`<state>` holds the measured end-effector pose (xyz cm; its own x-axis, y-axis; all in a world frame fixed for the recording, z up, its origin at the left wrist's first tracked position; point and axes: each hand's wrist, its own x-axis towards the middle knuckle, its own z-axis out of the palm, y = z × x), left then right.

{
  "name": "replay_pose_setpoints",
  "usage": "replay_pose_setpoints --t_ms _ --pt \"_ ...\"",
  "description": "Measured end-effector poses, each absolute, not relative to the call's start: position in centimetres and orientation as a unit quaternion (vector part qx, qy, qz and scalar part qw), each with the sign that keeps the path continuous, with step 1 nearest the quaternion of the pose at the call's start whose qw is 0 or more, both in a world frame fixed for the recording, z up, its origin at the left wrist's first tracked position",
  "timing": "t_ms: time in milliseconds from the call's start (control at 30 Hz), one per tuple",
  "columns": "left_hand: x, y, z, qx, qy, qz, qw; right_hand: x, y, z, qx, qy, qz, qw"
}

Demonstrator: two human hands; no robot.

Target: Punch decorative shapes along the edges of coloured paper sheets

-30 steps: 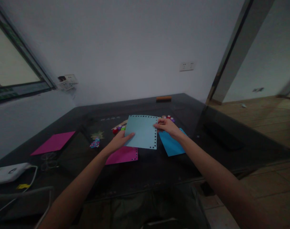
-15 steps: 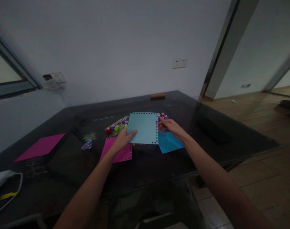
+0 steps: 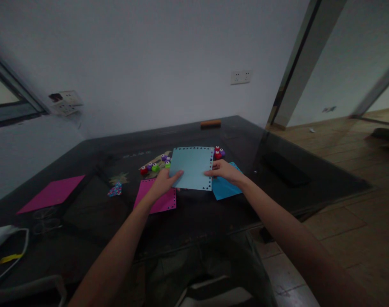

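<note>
A pale blue sheet of paper (image 3: pixel 192 167) with small dark shapes along its top and right edges is held up over the table. My left hand (image 3: pixel 165 182) grips its left side, thumb across the front and fingers hidden behind. On the right side, my right hand (image 3: pixel 225 172) pinches the sheet with its thumb on the front. Below and left lies a magenta sheet (image 3: pixel 164 201) with similar dark marks along its edges. A bright blue sheet (image 3: pixel 225 187) lies under my right hand. Several small red, purple and green pieces with white tops (image 3: pixel 155 167) sit behind my left hand.
More red and purple pieces (image 3: pixel 217 152) sit behind the pale sheet. On the dark table (image 3: pixel 95 213) are a plain magenta sheet (image 3: pixel 52 194), a patterned scrap (image 3: pixel 115 189), glasses (image 3: pixel 46 222), a white corded device (image 3: pixel 1 236), a black slab (image 3: pixel 285 169) and a brown block (image 3: pixel 210 123).
My right hand has moved from beside the pale blue sheet's right edge onto it, its thumb now on the front. The left hand keeps its grip. The whole view has shifted slightly.
</note>
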<state>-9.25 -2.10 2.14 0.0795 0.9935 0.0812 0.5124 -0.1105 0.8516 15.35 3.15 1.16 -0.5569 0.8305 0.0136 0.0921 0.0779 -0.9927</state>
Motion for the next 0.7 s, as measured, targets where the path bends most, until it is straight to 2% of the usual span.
replay_pose_setpoints --t_ms 300,567,700 --pt "-9.9 -1.5 1.8 0.694 0.566 0.337 0.291 15.2 3.5 0.4 -0.372 -0.676 0.55 0.319" --pt "-12.9 1.1 0.0 0.683 0.563 0.412 0.218 15.6 4.0 0.2 -0.39 -0.65 0.553 0.346" --pt "-14.4 2.2 -1.3 0.643 0.624 0.425 0.127 15.8 4.3 0.1 -0.395 -0.638 0.55 0.366"
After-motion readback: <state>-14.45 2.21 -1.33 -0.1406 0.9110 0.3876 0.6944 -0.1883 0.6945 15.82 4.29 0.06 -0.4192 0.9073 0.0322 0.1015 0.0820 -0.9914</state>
